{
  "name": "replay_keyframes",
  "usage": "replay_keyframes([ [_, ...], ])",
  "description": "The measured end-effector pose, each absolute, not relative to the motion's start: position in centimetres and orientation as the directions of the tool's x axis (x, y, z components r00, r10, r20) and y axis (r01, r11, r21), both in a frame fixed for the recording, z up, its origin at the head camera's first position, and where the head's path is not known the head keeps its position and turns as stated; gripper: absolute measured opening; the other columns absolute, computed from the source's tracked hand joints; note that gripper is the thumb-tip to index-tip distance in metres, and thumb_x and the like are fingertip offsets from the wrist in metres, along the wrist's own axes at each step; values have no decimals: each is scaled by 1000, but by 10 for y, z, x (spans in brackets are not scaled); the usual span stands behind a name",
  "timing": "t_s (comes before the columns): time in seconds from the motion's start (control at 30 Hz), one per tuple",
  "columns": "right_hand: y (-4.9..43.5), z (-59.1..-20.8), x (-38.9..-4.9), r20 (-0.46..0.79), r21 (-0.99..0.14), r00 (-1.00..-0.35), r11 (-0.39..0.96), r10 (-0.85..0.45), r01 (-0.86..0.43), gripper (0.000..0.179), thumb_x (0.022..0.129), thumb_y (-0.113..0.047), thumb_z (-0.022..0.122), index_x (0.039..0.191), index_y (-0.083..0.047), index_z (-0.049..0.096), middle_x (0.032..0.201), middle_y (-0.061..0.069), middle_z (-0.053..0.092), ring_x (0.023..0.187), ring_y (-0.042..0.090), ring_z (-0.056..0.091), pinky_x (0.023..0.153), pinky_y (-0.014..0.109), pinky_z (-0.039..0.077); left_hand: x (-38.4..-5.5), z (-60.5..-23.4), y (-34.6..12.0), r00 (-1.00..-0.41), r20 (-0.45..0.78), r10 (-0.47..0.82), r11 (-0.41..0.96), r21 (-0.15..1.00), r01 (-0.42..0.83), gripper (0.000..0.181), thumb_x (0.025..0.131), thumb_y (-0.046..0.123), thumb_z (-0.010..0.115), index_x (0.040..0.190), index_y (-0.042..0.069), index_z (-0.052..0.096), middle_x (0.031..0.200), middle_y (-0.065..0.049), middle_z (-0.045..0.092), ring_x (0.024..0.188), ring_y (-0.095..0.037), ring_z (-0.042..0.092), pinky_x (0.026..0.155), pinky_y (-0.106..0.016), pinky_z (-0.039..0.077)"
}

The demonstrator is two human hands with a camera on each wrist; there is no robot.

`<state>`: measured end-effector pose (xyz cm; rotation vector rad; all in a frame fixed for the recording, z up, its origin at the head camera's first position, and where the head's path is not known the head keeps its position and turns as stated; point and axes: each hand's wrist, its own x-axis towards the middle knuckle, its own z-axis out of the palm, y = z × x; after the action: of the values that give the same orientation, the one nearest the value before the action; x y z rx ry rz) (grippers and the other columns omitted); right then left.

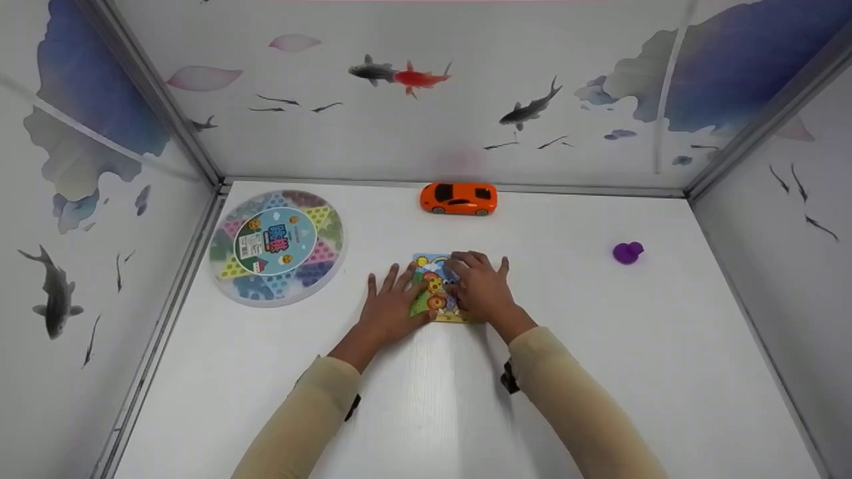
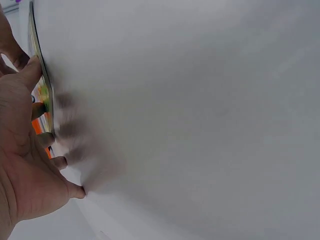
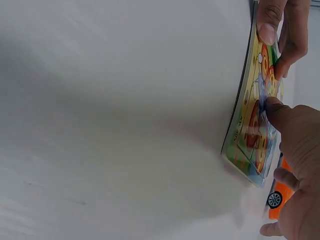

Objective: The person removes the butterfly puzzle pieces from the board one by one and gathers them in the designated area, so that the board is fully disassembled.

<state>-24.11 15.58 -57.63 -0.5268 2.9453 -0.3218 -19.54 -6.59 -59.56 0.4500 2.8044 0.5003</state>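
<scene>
The board [image 1: 436, 301] is laid flat on the table [image 1: 419, 412] beneath both hands: its left side and near edge are touched by the left hand [image 1: 391, 311], whose fingers are loosely spread, while its printed face is pressed by the thumb of the right hand [image 1: 486, 289], which is unclenched. Beyond them the car [image 1: 458, 199] is placed near the back wall [image 1: 426, 146], the round box [image 1: 313, 283] being set to the left and the purple toy [image 1: 626, 253] to the right.
</scene>
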Motion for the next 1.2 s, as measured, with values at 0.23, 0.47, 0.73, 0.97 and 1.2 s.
replay_keyframes([
  [0.23, 139, -578, -244, -69, -273, -922, 896, -380, -349, 50, 109, -26, 73, 157, -27, 62, 165, 1, 57, 157, 32, 47, 122, 91, 19, -198, -598, -68, -913, -198, 356, 887, 380, 264, 79, 107, 70, 53, 172, 26, 42, 188, -5, 16, 175, -40, 7, 134, -77, 8],
  [0.47, 125, -580, -248, -69, -299, -920, 888, -386, -350, 50, 108, -17, 72, 156, -26, 63, 164, 1, 59, 156, 32, 49, 123, 89, 20, -198, -599, -69, -913, -184, 363, 877, 397, 269, 79, 108, 70, 53, 171, 24, 43, 187, -5, 18, 175, -40, 7, 134, -78, 8],
  [0.73, 115, -578, -254, -101, -286, -922, 899, -374, -333, 55, 105, -12, 76, 156, -25, 62, 161, 3, 60, 154, 34, 50, 123, 88, 24, -197, -595, -68, -913, -191, 360, 877, 405, 261, 79, 108, 67, 56, 171, 22, 43, 187, -5, 20, 174, -40, 9, 134, -78, 8],
  [0.97, 110, -572, -261, -143, -282, -908, 896, -394, -344, 63, 101, -9, 79, 159, -24, 58, 160, 4, 58, 151, 36, 48, 123, 87, 27, -197, -594, -68, -914, -194, 355, 877, 409, 253, 80, 107, 67, 58, 172, 22, 43, 187, -5, 20, 175, -40, 9, 134, -78, 7],
  [1.2, 107, -572, -266, -152, -245, -902, 899, -405, -362, 64, 100, -14, 81, 159, -23, 57, 158, 5, 56, 144, 36, 48, 119, 83, 36, -198, -597, -68, -918, -191, 348, 878, 409, 248, 81, 107, 69, 57, 171, 22, 43, 187, -5, 21, 175, -39, 10, 134, -77, 8],
])
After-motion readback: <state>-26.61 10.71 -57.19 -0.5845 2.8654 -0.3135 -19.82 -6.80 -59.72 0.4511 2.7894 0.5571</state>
